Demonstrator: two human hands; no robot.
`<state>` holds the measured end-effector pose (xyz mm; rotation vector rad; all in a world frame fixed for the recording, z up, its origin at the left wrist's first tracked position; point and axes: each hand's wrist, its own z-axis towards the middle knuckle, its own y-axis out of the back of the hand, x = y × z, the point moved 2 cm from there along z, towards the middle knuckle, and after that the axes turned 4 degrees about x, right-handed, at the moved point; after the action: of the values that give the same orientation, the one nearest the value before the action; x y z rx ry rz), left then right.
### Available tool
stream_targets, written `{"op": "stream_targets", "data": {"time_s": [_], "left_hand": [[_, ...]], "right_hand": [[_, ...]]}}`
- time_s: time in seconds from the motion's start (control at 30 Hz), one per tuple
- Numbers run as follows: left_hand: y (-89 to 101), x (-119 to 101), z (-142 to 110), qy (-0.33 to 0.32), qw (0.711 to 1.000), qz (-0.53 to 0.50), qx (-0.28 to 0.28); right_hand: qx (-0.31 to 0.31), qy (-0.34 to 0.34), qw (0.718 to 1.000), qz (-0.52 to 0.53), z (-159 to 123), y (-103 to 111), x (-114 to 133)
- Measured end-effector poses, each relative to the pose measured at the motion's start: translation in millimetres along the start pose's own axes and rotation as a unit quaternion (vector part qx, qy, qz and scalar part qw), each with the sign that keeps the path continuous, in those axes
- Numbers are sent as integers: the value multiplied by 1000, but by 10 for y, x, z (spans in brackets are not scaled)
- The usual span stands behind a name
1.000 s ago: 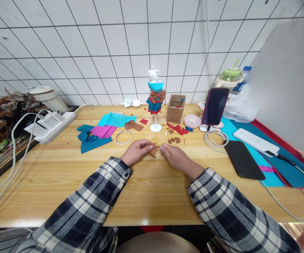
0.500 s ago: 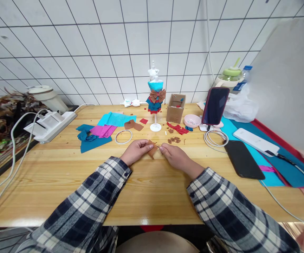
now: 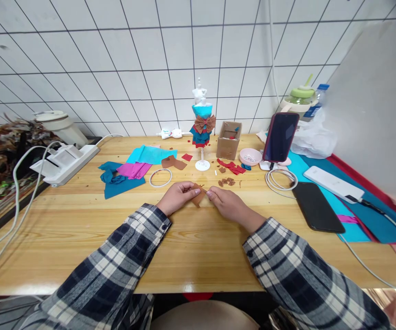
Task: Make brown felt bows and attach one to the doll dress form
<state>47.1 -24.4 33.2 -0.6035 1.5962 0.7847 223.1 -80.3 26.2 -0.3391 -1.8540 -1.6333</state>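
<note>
A small brown piece of crepe paper is pinched between the thumb and fingers of my left hand. My right hand is closed at the paper's right corner, thumb and fingertips gripping its edge. Just beyond the hands lie several folded brown paper bits. Farther back stands a white miniature mannequin on a round base. It wears a turquoise, blue and red paper dress with a brown bow at the waist.
Left of centre are a white ring and turquoise, magenta and blue paper. A cardboard box, a pink bowl, a propped phone and a black phone lie rightward. A power strip sits left.
The brown paper has turned slightly between my fingers and shows flatter. Both hands stay in nearly the same place, still gripping it.
</note>
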Motion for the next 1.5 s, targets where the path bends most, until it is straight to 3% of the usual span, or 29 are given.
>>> {"op": "stream_targets", "data": {"time_s": [1.5], "left_hand": [[-44, 15, 3, 3, 1000, 23, -1]], "right_hand": [[-7, -10, 1000, -14, 2, -17, 26]]}}
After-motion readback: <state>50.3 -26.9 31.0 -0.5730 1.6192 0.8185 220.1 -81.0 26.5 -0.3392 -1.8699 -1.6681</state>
